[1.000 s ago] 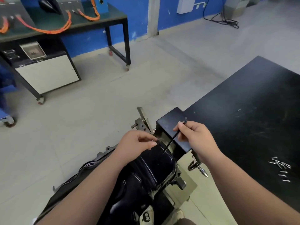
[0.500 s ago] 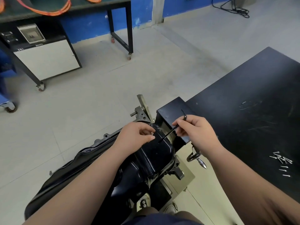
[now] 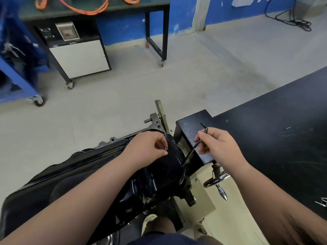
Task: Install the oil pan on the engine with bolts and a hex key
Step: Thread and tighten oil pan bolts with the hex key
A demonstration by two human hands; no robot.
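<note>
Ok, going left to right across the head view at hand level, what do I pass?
Left hand → small bolt it pinches → hex key → right hand gripping the key → black table → loose bolts at the right edge.

- Oil pan (image 3: 155, 175): glossy black, smooth, sharp reflections.
- Hex key (image 3: 192, 151): dark metal.
- Desk (image 3: 276, 138): matt black, scuffed.
- Crank handle (image 3: 216, 181): shiny chrome metal.
</note>
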